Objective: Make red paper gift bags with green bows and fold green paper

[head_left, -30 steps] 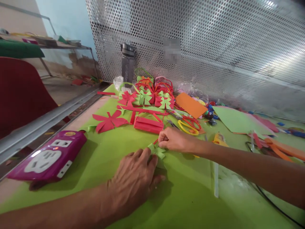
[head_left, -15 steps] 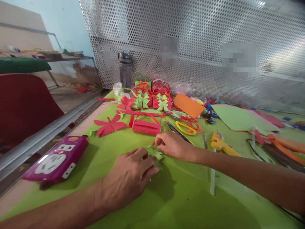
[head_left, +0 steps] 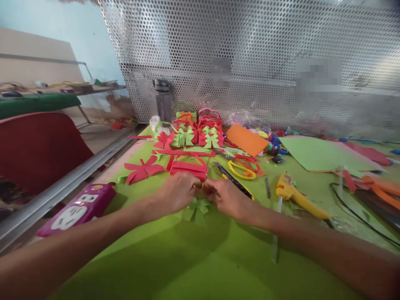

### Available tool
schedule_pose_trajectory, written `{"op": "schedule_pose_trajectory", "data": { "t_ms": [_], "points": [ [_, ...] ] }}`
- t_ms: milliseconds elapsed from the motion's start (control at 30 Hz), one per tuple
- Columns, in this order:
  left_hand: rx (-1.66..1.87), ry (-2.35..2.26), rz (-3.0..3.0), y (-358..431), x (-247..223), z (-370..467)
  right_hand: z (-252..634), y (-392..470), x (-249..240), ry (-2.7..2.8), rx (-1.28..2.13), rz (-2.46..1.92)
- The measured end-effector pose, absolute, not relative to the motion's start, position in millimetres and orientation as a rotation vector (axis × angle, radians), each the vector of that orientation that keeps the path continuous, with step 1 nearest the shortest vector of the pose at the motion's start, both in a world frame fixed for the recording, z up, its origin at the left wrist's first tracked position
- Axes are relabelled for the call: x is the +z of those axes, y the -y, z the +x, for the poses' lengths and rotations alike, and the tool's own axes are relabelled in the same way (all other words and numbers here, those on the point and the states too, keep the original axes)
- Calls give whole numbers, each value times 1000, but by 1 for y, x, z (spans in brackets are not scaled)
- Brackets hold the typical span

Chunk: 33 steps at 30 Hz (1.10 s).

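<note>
At the centre of the frame I saw the left hand (head_left: 179, 192) and the right hand (head_left: 226, 198) brought together, fingertips almost meeting. Both sets of fingers were curled and pinched on the upper edge of a green paper flower (head_left: 196, 209), which lay on the green table sheet (head_left: 200, 258) just below the knuckles. Just above the hands sat a folded red paper piece (head_left: 187, 168). To the right lay a yellow glue gun (head_left: 296, 197) and yellow-handled scissors (head_left: 242, 170); at lower left, a purple power strip (head_left: 78, 208).
</note>
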<state>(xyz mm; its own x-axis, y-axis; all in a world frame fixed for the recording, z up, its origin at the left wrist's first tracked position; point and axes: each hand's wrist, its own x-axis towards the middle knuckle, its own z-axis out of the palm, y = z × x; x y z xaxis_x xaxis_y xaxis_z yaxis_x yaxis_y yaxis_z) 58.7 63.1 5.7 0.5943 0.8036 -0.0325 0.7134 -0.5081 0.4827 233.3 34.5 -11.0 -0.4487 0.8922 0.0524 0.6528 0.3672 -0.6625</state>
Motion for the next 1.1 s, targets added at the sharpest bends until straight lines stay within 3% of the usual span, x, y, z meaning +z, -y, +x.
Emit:
{"op": "schedule_pose_trajectory", "data": {
  "t_ms": [367,800,1100],
  "points": [
    [43,-1077,2206,-86,4,64,237,-39,-20,2119,869,-1322],
    [42,-1143,2164,-82,2,59,231,-31,-17,2083,888,-1373],
    [95,-1244,2120,-82,6,55,226,-34,-22,1889,1080,-1361]
  ]
}}
